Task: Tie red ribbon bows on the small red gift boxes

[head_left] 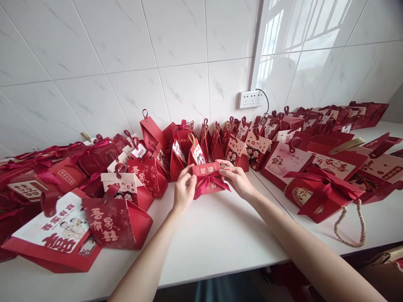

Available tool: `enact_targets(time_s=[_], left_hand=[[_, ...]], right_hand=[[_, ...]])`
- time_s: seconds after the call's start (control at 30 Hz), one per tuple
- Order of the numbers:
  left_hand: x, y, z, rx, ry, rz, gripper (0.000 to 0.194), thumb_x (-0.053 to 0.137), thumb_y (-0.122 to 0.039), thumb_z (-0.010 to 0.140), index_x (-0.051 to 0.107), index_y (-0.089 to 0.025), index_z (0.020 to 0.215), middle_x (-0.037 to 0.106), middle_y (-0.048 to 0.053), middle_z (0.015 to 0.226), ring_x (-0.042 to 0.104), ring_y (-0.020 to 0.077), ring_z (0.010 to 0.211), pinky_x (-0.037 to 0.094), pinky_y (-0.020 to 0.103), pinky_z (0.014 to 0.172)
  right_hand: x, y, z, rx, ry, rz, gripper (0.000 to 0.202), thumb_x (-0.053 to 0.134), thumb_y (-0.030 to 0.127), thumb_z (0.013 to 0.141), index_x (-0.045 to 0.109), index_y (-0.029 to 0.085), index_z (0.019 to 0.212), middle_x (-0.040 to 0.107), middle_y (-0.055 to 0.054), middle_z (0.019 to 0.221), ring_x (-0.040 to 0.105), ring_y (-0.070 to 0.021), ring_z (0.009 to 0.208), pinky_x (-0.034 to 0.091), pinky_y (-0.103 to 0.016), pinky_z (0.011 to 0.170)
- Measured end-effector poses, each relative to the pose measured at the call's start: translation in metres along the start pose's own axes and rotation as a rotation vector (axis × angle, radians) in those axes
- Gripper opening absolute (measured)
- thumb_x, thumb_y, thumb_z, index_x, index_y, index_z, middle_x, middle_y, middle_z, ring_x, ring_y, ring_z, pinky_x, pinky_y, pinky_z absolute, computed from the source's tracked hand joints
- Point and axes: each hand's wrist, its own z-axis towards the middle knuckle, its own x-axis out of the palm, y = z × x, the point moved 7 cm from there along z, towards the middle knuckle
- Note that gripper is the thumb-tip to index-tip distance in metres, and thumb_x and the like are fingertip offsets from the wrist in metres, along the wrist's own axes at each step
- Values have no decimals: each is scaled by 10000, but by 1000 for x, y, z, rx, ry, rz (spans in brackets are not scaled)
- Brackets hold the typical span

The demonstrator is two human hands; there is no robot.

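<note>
Both hands grip a small red gift box point(211, 169) with pale Chinese lettering and a dark pink ribbon bow point(208, 183) across its middle. My left hand point(185, 186) closes on the box's left end, thumb toward me. At the other end, my right hand point(236, 178) pinches the upper right edge between thumb and fingers. The box is held just above the white table, its lettering upside down to me. Its far side is hidden. Behind it stand red triangular gift boxes, among them one with a gold loop point(197, 153).
Rows of red gift boxes line the wall, including a dark floral one point(118, 222) at left and a ribboned one with a rope handle point(321, 193) at right. A white power strip point(251, 100) with a cable sits on the tiled wall. The white table's point(220, 239) front edge runs below my forearms.
</note>
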Motion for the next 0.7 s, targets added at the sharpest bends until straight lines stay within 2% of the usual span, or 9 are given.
enact_targets(time_s=[0.13, 0.37, 0.53, 0.7], left_hand=[[0, 3, 0, -34, -2, -43, 296, 475, -374, 841, 507, -189, 612, 585, 118, 1251, 559, 236, 1142, 457, 336, 929], [-1, 2, 1, -63, 7, -84, 337, 516, -433, 808, 484, -190, 576, 588, 122, 1237, 546, 263, 1159, 445, 373, 946], [2, 1, 0, -62, 44, -169, 312, 581, -487, 750, 480, -195, 704, 554, 138, 1272, 558, 265, 1149, 492, 377, 890], [7, 9, -1, -100, 77, -209, 322, 669, -410, 678, 457, -193, 785, 489, 141, 1325, 585, 237, 1114, 518, 337, 857]], right_hand=[[-1, 1, -1, 5, -41, -3, 363, 692, 470, 695, 589, 187, 493, 528, -78, 1269, 454, -307, 1218, 453, -387, 895], [4, 13, -3, -42, 19, -125, 408, 660, 538, 724, 604, 185, 528, 522, -106, 1257, 368, -303, 1299, 370, -427, 1013], [4, 11, -4, -11, 39, -97, 407, 665, 567, 706, 627, 188, 562, 480, -81, 1317, 410, -308, 1266, 382, -422, 1018], [5, 13, -4, -20, 48, -137, 395, 667, 585, 692, 679, 202, 601, 484, -79, 1306, 383, -310, 1278, 379, -418, 1027]])
